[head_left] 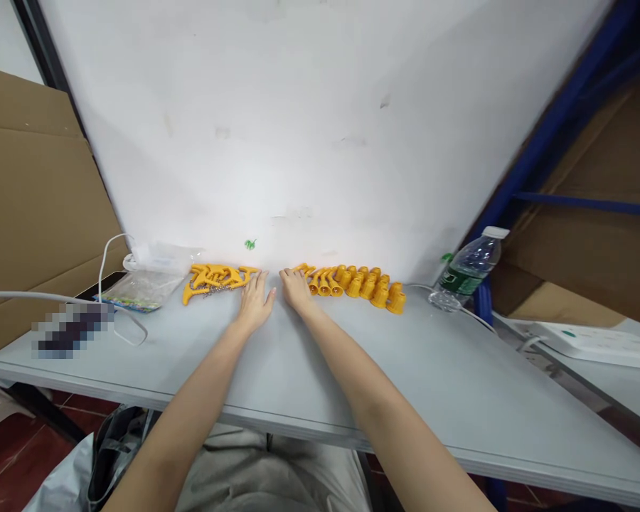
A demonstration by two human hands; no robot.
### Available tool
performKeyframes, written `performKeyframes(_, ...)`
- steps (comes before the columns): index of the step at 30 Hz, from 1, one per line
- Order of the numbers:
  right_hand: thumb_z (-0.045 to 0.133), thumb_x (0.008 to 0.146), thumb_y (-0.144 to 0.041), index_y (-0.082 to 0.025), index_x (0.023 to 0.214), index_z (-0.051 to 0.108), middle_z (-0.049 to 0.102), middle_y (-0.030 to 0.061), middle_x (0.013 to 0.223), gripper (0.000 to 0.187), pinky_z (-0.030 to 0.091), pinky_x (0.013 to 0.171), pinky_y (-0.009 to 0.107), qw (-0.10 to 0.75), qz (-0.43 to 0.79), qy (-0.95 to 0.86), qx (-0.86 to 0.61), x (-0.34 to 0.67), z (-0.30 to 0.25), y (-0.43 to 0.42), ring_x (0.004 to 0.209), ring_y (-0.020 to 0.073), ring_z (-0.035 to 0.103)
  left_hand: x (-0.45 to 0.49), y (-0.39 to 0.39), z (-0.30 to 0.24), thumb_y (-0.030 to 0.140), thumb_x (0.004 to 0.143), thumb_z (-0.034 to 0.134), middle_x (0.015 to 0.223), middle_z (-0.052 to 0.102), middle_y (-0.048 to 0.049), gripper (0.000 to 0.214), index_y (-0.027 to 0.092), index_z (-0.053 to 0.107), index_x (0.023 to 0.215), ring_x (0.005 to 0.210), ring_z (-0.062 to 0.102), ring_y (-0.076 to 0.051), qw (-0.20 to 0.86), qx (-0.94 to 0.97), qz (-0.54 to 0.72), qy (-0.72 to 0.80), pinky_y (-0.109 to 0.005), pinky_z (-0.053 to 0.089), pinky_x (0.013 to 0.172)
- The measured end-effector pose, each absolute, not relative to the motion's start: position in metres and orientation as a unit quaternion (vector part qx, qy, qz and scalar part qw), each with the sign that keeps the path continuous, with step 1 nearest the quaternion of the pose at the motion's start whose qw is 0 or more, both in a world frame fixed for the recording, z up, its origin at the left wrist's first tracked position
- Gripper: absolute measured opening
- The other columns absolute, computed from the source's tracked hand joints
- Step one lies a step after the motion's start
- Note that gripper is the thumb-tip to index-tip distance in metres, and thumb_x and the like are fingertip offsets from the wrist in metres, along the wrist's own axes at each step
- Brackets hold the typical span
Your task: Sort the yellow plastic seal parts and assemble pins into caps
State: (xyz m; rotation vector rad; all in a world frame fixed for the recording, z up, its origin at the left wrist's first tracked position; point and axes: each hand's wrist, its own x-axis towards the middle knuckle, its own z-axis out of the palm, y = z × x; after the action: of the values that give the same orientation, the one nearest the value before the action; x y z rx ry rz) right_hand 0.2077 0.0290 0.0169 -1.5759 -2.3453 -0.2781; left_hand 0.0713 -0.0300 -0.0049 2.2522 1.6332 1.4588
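My left hand [256,302] lies palm down on the table, fingers stretched and thumb apart. Its fingertips touch or nearly touch the right end of a heap of yellow plastic handle-like pieces [213,276]. Small metal bits, perhaps screws or springs, lie along the heap's front edge. My right hand [297,288] is curled, with its fingers closed at the left end of a row of yellow horn-shaped pieces [328,283]. What its fingers hold, if anything, is hidden. Right of these stand several yellow ribbed cups [370,284] in rows.
A clear water bottle [466,274] leans at the right, near a white power strip [602,343]. On the left are a plastic bag [149,284], a white cable [104,263], a blurred dark object [72,331] and cardboard [37,206]. A white panel [299,142] rises behind the table [432,384].
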Motion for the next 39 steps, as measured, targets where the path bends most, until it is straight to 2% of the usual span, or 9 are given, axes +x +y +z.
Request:
performKeyframes(4,0.033,0.093,-0.012,-0.014,0.125,0.054,0.058,0.018,0.126,0.038,0.03,0.105,0.043,0.099,-0.103,-0.821,-0.553,0.205,0.023,0.032,0.116,0.0291,0.052,0.071,-0.031,-0.003,0.034,0.093,0.042,0.143,0.046,-0.0193,0.047,0.015,0.042,0.136,0.138,0.039,-0.028,0.017,0.727,0.45,0.518,-0.051,0.035,0.111)
performKeyframes(12,0.03,0.096,-0.019,-0.019,0.135,0.047,0.056,0.015,0.131,0.042,0.016,0.114,0.053,0.111,-0.079,-0.826,-0.547,0.209,0.017,0.033,0.12,0.0294,0.051,0.071,-0.034,0.0,0.03,0.092,0.043,0.139,0.05,-0.0185,0.045,0.015,0.043,0.135,0.136,0.042,-0.028,0.031,0.738,0.44,0.511,-0.05,0.034,0.112)
performKeyframes(18,0.028,0.097,-0.02,-0.017,0.129,0.053,0.058,0.0163,0.128,0.04,0.019,0.113,0.055,0.095,-0.094,-0.835,-0.534,0.21,0.018,0.036,0.124,0.0294,0.048,0.072,-0.036,0.002,0.029,0.092,0.043,0.137,0.052,-0.0172,0.043,0.014,0.045,0.133,0.132,0.046,-0.027,0.047,0.746,0.432,0.505,-0.048,0.035,0.112)
performKeyframes(25,0.036,0.095,-0.018,-0.016,0.126,0.056,0.06,0.0174,0.125,0.037,0.008,0.115,0.057,0.053,-0.102,-0.845,-0.522,0.21,0.018,0.035,0.123,0.0299,0.051,0.071,-0.035,0.002,0.028,0.092,0.044,0.134,0.054,-0.0163,0.04,0.016,0.047,0.13,0.129,0.048,-0.027,0.052,0.748,0.429,0.503,-0.049,0.036,0.112)
performKeyframes(30,0.033,0.095,-0.014,-0.016,0.126,0.056,0.058,0.017,0.126,0.039,0.012,0.114,0.058,0.041,-0.085,-0.845,-0.527,0.21,0.022,0.033,0.123,0.0292,0.052,0.07,-0.035,0.001,0.029,0.092,0.045,0.133,0.054,-0.0169,0.04,0.016,0.048,0.129,0.129,0.049,-0.027,0.052,0.752,0.422,0.503,-0.048,0.037,0.111)
performKeyframes(35,0.032,0.095,-0.012,-0.018,0.131,0.053,0.052,0.0165,0.137,0.041,0.019,0.112,0.06,0.058,-0.036,-0.846,-0.529,0.217,0.023,0.034,0.129,0.0289,0.047,0.071,-0.033,-0.002,0.029,0.092,0.045,0.132,0.055,-0.0154,0.038,0.018,0.049,0.128,0.128,0.05,-0.027,0.044,0.752,0.428,0.499,-0.049,0.039,0.11)
performKeyframes(39,0.04,0.096,-0.02,-0.02,0.137,0.049,0.045,0.0148,0.148,0.042,0.01,0.112,0.068,0.098,-0.006,-0.844,-0.527,0.23,0.022,0.033,0.138,0.0303,0.037,0.072,-0.034,-0.002,0.027,0.092,0.045,0.131,0.056,-0.0156,0.038,0.016,0.049,0.128,0.126,0.051,-0.026,0.043,0.755,0.427,0.496,-0.048,0.039,0.109)
